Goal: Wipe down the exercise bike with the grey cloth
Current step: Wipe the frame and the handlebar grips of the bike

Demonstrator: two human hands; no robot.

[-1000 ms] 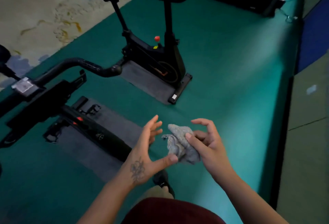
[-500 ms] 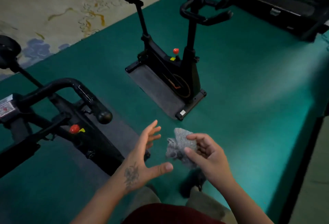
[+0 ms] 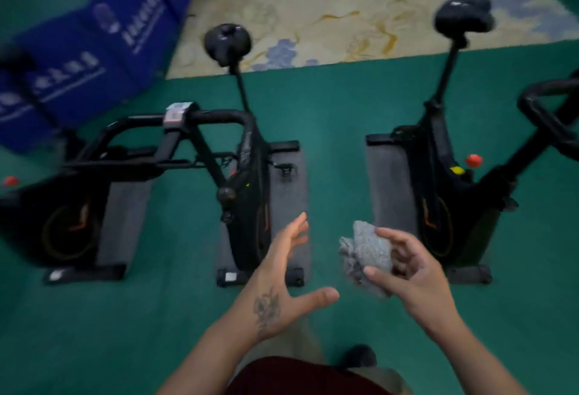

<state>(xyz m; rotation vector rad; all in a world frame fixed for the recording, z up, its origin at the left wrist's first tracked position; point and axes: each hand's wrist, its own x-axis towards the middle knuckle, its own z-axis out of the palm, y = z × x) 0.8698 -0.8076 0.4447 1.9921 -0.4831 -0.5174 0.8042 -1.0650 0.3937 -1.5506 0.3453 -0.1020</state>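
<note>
Wiping is not yet begun, by the look of it: the grey cloth [image 3: 368,250] is held bunched in the right hand [image 3: 407,272], pinched between thumb and curled fingers, in the air above the green floor [image 3: 338,118] and touching no machine. The left hand [image 3: 282,281] is held beside it, apart from the cloth, with fingers spread wide and nothing in it.

Three black exercise bikes are seen ahead, each set on a grey mat. The middle bike [image 3: 247,187] stands just beyond the left hand, its handlebar [image 3: 200,118] and small console [image 3: 177,112] turned to the left of the view and its saddle [image 3: 228,40] raised behind. The right bike [image 3: 438,181] stands beyond the cloth, with a red knob [image 3: 473,160] on its frame. The left bike [image 3: 53,206] is partly cut off at the edge. A patterned rug [image 3: 344,9] and blue panels [image 3: 94,49] lie further back. The view is blurred, so fine detail is lost.

The step in hand is judged to be the approach, with the cloth being readied. Which bike is meant cannot be told. Next, the cloth is likely to need spreading flat against the palm and then pressing onto a reachable surface, such as a handlebar or frame, so that a broad face of fabric is dragged along it.
</note>
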